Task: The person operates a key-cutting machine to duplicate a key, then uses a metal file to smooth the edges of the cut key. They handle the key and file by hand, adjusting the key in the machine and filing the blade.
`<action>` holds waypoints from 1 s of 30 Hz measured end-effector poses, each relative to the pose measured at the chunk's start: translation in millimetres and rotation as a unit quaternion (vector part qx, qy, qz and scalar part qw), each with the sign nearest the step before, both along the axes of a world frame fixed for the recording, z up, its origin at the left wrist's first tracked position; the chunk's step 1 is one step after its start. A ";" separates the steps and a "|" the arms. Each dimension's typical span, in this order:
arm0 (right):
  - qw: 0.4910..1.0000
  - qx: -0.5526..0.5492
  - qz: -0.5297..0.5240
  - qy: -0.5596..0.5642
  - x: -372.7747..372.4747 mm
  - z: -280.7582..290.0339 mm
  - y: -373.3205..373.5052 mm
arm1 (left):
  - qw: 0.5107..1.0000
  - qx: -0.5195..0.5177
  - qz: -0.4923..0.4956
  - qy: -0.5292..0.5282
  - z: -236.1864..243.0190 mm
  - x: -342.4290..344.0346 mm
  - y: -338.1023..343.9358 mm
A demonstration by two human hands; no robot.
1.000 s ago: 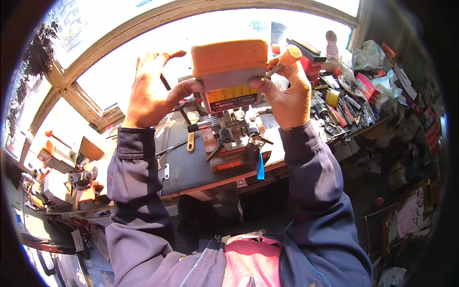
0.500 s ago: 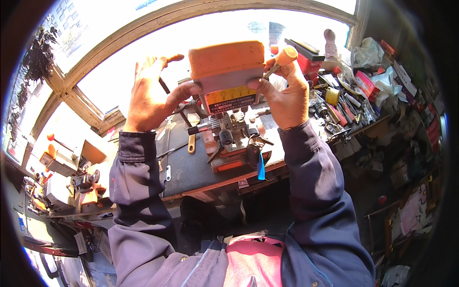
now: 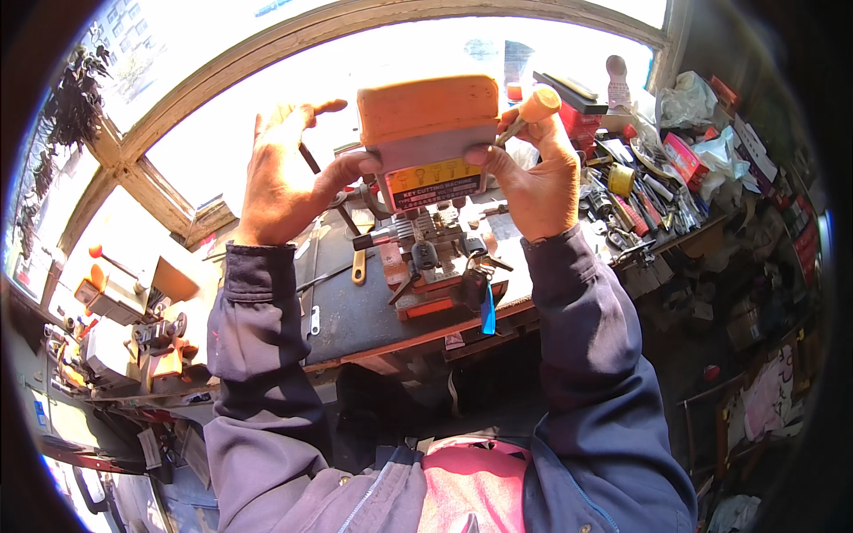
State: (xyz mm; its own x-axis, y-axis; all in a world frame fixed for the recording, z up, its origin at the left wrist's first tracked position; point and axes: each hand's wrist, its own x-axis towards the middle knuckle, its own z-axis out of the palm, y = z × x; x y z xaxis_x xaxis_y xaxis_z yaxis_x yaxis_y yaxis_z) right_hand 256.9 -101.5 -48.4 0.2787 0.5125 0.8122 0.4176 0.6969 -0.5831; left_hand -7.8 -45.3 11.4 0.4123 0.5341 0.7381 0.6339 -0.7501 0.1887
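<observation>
— Head view: where are the hands?

— Both are up at the key-cutting machine (image 3: 431, 191) in the middle of the grey bench (image 3: 355, 311). The left hand (image 3: 284, 178) lies against its left side, thumb pressed to the grey housing under the orange cover (image 3: 428, 107), the other fingers (image 3: 302, 111) spread and upright.

— And the right?

— The right hand (image 3: 533, 178) sits on the machine's right side, thumb on the housing, its fingers curled round a stick with a round wooden knob (image 3: 538, 103).

— Anything near it?

— A bunch of keys with a blue tag (image 3: 486, 306) hangs at the machine's front edge; cluttered tools (image 3: 649, 191) lie to the right.
</observation>
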 end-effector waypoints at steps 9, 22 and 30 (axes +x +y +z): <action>1.000 -0.002 0.010 0.003 1.7 -2.0 2.6 | 1.000 -0.001 -0.005 -0.011 -0.1 1.4 -3.2; 1.000 -0.009 0.006 -0.002 3.7 -3.5 3.0 | 1.000 -0.002 0.001 -0.027 -0.8 3.0 -5.7; 1.000 -0.022 0.000 -0.004 3.5 -3.8 2.7 | 1.000 -0.001 0.001 -0.027 -1.3 3.1 -7.1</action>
